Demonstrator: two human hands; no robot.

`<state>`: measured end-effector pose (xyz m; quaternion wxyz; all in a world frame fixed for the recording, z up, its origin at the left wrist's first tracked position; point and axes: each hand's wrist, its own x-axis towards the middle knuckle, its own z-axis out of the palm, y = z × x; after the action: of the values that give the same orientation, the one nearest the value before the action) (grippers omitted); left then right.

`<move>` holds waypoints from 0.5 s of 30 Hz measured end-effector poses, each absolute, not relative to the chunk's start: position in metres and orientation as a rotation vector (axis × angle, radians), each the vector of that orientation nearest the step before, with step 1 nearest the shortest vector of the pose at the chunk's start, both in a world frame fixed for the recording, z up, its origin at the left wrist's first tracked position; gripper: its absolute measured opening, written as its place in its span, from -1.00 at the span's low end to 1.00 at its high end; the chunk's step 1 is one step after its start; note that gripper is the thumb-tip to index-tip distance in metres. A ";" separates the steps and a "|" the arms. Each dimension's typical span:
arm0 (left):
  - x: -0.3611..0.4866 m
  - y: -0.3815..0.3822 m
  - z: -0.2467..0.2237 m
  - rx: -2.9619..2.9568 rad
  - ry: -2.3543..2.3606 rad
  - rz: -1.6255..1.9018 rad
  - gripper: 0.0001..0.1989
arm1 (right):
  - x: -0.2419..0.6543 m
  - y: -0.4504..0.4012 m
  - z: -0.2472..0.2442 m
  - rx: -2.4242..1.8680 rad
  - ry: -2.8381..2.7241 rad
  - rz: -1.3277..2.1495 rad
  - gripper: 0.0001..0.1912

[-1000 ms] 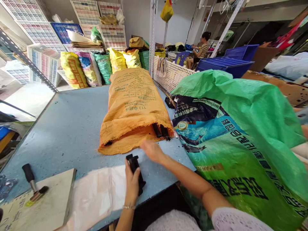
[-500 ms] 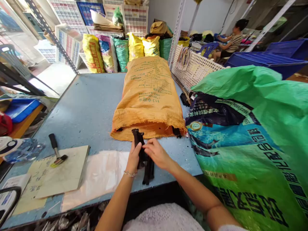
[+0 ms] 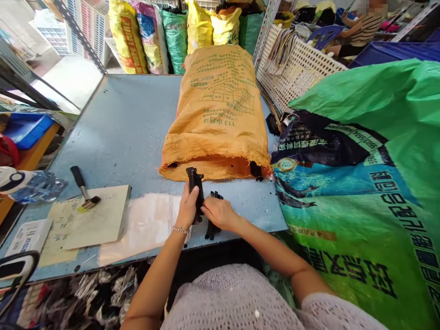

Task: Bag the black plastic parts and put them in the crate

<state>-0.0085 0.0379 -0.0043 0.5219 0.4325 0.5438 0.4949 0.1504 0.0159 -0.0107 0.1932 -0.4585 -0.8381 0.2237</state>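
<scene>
Sack (image 3: pixel 220 123), orange, gapes at twelve o'clock; dark pieces (image 3: pixel 256 170) inside, others out, so I judge work only partway. Left hand (image 3: pixel 187 207) grips a black part (image 3: pixel 195 183) near the sack's mouth; right hand (image 3: pixel 220 213) curls at the part's lower end, pinch unclear from here. Loose parts (image 3: pixel 210 232) under it could snag. Brush (image 3: pixel 82 185) at nine, well apart.

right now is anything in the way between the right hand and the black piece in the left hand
Nothing visible: the fingers of the right hand are right at the black piece in the left hand. A second black piece shows beneath the right hand, outside that path.
</scene>
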 end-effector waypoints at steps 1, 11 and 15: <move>-0.011 0.036 -0.008 1.118 1.334 1.134 -0.55 | 0.157 0.014 -0.013 -1.301 -2.351 0.682 -0.64; 0.006 -0.018 -0.045 1.259 1.723 0.764 -0.46 | 0.294 0.116 -0.013 -2.402 -1.669 0.246 -0.57; 0.014 -0.008 -0.030 1.302 1.438 1.028 -0.44 | 0.258 0.064 -0.014 -1.947 -1.699 0.601 -0.46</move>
<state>0.0139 -0.0081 -0.0301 0.4557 0.5281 0.5829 0.4168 0.2583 0.0639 -0.0144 0.2416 -0.7121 -0.6215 0.2199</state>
